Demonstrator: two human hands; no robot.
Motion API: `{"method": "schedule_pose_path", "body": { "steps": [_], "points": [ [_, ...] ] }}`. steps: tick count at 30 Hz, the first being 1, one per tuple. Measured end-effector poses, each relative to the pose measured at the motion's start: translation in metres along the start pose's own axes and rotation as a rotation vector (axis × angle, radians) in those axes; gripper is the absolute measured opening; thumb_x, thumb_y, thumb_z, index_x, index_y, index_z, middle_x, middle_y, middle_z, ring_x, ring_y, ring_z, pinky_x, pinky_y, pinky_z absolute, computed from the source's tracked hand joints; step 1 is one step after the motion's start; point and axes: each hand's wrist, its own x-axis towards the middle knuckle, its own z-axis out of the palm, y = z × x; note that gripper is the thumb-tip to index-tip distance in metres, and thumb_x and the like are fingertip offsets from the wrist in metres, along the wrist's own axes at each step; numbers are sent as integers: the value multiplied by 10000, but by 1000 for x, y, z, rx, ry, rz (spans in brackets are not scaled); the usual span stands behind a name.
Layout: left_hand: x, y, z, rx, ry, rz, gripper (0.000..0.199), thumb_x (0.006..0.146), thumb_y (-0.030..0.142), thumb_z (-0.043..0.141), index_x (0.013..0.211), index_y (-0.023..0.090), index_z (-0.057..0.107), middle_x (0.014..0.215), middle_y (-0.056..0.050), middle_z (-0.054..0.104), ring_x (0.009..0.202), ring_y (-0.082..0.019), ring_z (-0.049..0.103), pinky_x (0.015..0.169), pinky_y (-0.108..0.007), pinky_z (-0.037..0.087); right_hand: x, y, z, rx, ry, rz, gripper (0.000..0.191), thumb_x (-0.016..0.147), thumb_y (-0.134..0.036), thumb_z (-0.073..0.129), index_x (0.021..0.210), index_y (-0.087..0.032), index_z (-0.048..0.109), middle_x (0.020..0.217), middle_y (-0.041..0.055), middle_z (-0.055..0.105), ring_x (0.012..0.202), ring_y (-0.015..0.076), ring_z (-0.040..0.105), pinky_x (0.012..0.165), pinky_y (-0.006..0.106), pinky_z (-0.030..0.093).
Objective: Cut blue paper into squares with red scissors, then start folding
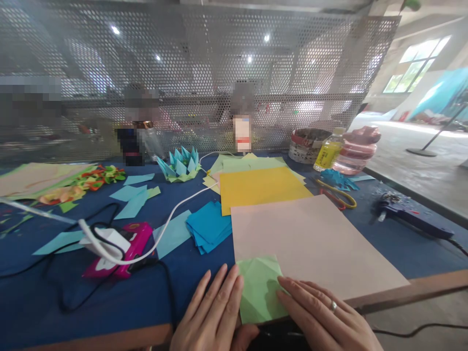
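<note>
A light green square of paper (259, 287) with creases lies at the table's front edge, over the corner of a large pale pink sheet (307, 239). My left hand (215, 312) rests flat along the green paper's left edge, fingers stretched out and thumb near its lower corner. On the opposite edge, my right hand (321, 312) touches the paper with its fingertips, fingers extended; a ring is on one finger. Behind the pink sheet is a yellow sheet (263, 187). Blue paper squares (210, 226) are stacked to the left.
A magenta device (127, 248) with black cords and a white cable (164, 229) sits at left. Farther back stands a folded blue paper piece (180, 165). Scissors (340, 197), a yellow-labelled bottle (329, 151), a pink bottle (356, 151) and a glue gun (413, 217) are at right.
</note>
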Motion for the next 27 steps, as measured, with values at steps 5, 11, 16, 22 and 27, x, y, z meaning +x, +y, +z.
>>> {"method": "schedule_pose_path", "body": {
  "steps": [5, 11, 16, 22, 27],
  "points": [
    [-1, 3, 0, -37, 3, -43, 501, 853, 423, 556, 1205, 68, 585, 1259, -129, 607, 1179, -260, 552, 1031, -363, 416, -5, -2, 4, 17, -5, 9, 331, 963, -190, 371, 1063, -184, 686, 1128, 48, 691, 1059, 156, 634, 945, 253, 502],
    [9, 0, -6, -19, 59, -36, 559, 826, 524, 546, 1118, 55, 628, 1155, -135, 672, 1107, -258, 604, 1002, -348, 436, -5, -4, 5, 63, -5, 57, 368, 973, -186, 331, 1074, -164, 684, 1097, 63, 703, 1065, 153, 631, 958, 254, 496],
    [12, -4, -8, -33, 36, -22, 605, 816, 576, 521, 1142, 75, 617, 1153, -139, 672, 1106, -258, 604, 952, -332, 475, 9, -2, -12, 88, -103, 63, 333, 961, -162, 371, 1064, -170, 687, 1067, 50, 716, 1001, 136, 663, 940, 224, 505],
    [14, -2, -8, -10, 77, -18, 606, 814, 584, 523, 1091, 57, 637, 1115, -151, 688, 1101, -265, 606, 998, -350, 436, 7, -3, -10, 91, -88, 55, 330, 966, -176, 371, 1061, -160, 686, 1067, 46, 716, 1012, 139, 657, 931, 214, 509],
    [24, 5, -7, -44, 87, -16, 550, 868, 518, 483, 1141, 59, 614, 1204, -137, 645, 1196, -249, 537, 1074, -343, 357, -1, -6, 6, 83, 57, 82, 352, 975, -192, 346, 1031, -145, 690, 1049, 55, 721, 1015, 155, 653, 935, 245, 508]
  ]
}}
